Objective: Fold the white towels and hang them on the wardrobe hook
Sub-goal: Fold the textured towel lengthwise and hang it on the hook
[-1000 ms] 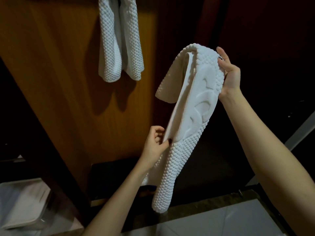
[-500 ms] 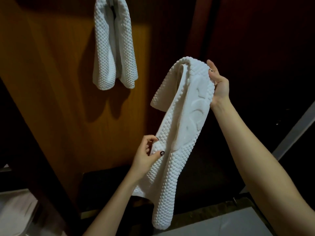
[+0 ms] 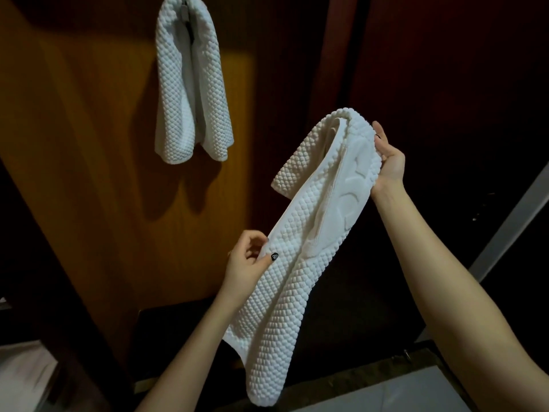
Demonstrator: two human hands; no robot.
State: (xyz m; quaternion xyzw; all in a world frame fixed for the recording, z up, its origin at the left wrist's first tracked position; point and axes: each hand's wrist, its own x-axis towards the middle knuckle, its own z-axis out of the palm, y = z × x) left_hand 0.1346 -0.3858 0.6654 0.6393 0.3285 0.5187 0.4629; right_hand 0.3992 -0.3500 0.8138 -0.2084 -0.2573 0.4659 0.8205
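Wooden panel (image 3: pixel 89 173): orange-brown, lit at centre, shadowed edges.
Right wall (image 3: pixel 445 84): dark red, dim.
Floor (image 3: pixel 371 394): pale tiles, dark border.

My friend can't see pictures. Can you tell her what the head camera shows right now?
A person holds a bumpy white towel up in both hands: the right hand holds its top fold, and the left hand pinches its edge lower down. A second towel already hangs high on the wooden wardrobe panel.

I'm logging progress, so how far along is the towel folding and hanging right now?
Done: one folded hanging towel drapes high on the wardrobe panel. In hand: the second towel, its upper fold held by the right hand, its edge pinched by the left hand. Left: finish folding and hang it.
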